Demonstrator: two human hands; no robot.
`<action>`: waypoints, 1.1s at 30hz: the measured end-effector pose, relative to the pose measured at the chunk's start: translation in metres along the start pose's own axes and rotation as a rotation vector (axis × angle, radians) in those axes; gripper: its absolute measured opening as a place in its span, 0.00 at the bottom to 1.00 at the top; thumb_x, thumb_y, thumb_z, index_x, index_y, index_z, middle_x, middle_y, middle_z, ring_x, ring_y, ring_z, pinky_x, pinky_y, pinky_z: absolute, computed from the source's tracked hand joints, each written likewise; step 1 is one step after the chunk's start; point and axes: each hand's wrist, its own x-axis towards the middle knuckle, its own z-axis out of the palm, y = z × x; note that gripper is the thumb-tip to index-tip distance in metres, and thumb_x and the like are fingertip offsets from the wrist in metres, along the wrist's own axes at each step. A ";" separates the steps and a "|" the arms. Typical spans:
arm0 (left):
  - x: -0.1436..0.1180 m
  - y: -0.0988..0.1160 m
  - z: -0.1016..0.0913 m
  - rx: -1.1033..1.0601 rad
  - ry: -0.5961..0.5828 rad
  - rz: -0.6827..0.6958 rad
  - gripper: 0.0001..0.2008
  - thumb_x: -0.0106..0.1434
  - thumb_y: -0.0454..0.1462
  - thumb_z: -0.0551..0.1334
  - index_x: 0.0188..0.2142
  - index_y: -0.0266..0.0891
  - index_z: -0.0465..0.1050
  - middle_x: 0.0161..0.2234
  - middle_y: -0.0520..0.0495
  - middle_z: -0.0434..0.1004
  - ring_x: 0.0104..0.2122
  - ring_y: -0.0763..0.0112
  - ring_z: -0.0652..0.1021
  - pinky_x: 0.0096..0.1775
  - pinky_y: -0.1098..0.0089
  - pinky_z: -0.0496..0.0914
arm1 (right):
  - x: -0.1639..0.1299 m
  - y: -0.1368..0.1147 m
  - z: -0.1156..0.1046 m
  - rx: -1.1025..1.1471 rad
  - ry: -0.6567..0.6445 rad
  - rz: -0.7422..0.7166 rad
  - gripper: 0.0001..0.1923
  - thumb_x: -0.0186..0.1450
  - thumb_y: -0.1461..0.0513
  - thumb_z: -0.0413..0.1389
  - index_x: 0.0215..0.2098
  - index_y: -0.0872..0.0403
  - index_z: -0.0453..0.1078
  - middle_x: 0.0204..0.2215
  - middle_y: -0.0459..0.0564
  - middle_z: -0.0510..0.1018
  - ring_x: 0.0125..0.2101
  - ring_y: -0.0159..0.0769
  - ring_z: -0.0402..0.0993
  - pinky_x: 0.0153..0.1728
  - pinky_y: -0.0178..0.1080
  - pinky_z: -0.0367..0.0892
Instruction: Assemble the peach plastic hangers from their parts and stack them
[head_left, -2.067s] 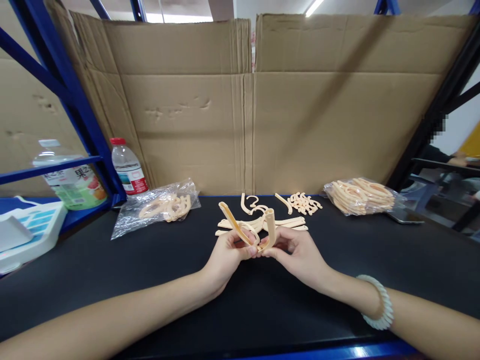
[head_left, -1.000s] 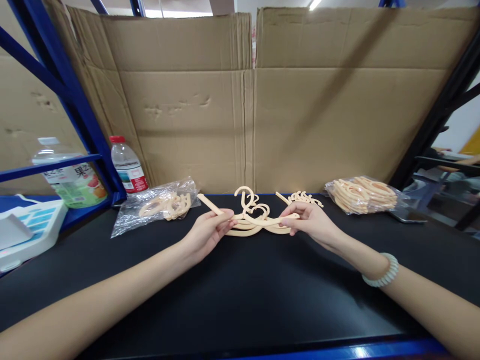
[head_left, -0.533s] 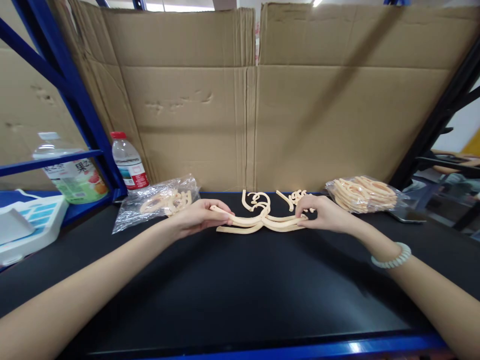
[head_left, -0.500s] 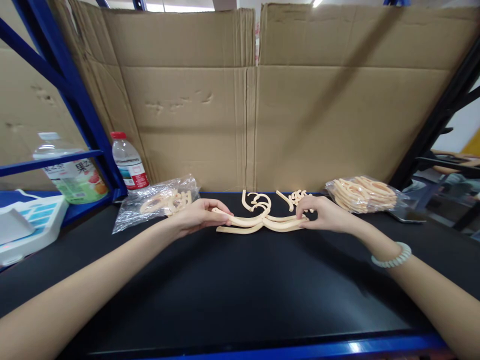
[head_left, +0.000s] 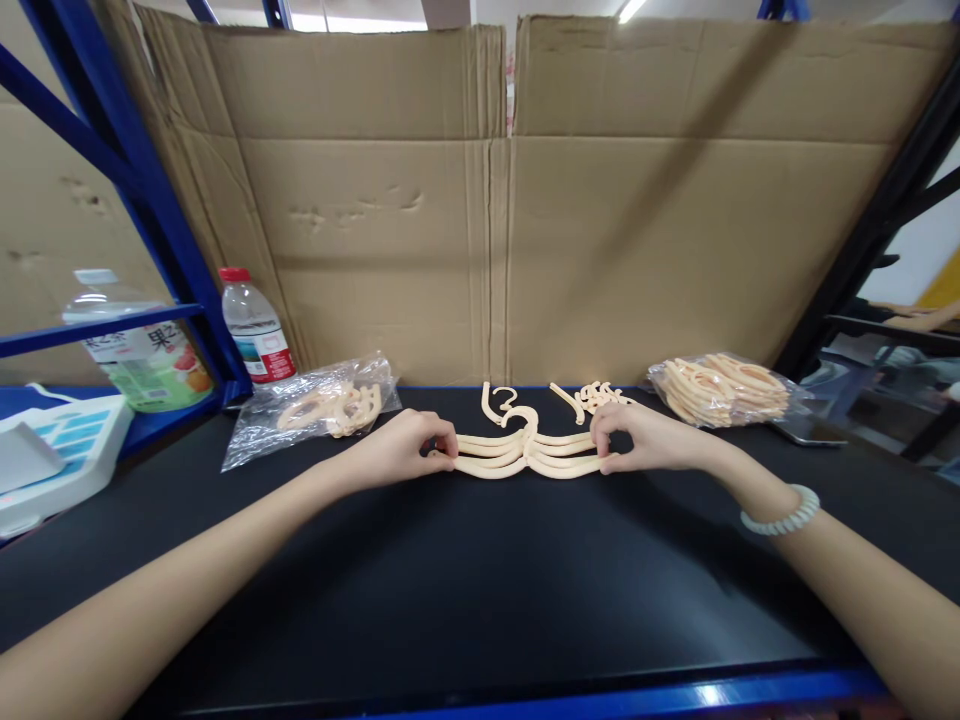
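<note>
A cream plastic clothes hanger (head_left: pixel 491 471) with several curved arms on each side lies in front of me, its hook (head_left: pixel 521 412) rising from the middle. My left hand (head_left: pixel 409 447) pinches the left arm ends between thumb and fingers. On the opposite side, my right hand (head_left: pixel 646 438) grips the right arm ends in the same way. How many arms each hand holds is hidden by the fingers. Just behind the hook lie a loose curved cream piece (head_left: pixel 490 405), a straighter cream piece (head_left: pixel 567 402) and a small pile of cream parts (head_left: pixel 602 396).
A clear bag of cream parts (head_left: pixel 330 405) lies left, another packed bag (head_left: pixel 720 388) right, beside a flat dark object (head_left: pixel 810 434). Two bottles (head_left: pixel 259 335) (head_left: pixel 146 350) and a white-and-blue item (head_left: pixel 67 455) stand left. Cardboard (head_left: pixel 375 220) walls the black tabletop (head_left: pixel 510 580).
My left hand has shifted right and slightly toward me. The hanger's left arms, spread unevenly before, now lie side by side, and its hooks have come together. My right hand has closed on the arm ends.
</note>
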 end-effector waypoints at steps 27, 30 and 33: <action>-0.010 0.044 0.052 0.169 0.209 -0.024 0.22 0.63 0.45 0.56 0.54 0.37 0.63 0.58 0.36 0.63 0.57 0.53 0.64 0.57 0.52 0.56 | 0.004 -0.029 0.041 -0.111 0.161 0.091 0.24 0.66 0.55 0.48 0.58 0.57 0.60 0.56 0.61 0.65 0.57 0.50 0.60 0.56 0.52 0.57; -0.013 0.045 0.057 0.124 0.121 -0.052 0.28 0.66 0.49 0.50 0.60 0.35 0.57 0.62 0.35 0.56 0.62 0.53 0.56 0.61 0.50 0.46 | 0.006 -0.034 0.055 -0.122 0.064 0.168 0.35 0.68 0.48 0.43 0.65 0.62 0.49 0.64 0.62 0.51 0.64 0.51 0.42 0.61 0.55 0.46; -0.012 0.043 0.058 0.083 0.049 -0.092 0.31 0.66 0.51 0.47 0.62 0.34 0.54 0.64 0.35 0.50 0.64 0.53 0.52 0.61 0.49 0.44 | 0.008 -0.033 0.061 -0.137 -0.004 0.213 0.38 0.68 0.46 0.38 0.66 0.63 0.45 0.65 0.61 0.46 0.65 0.50 0.35 0.62 0.57 0.39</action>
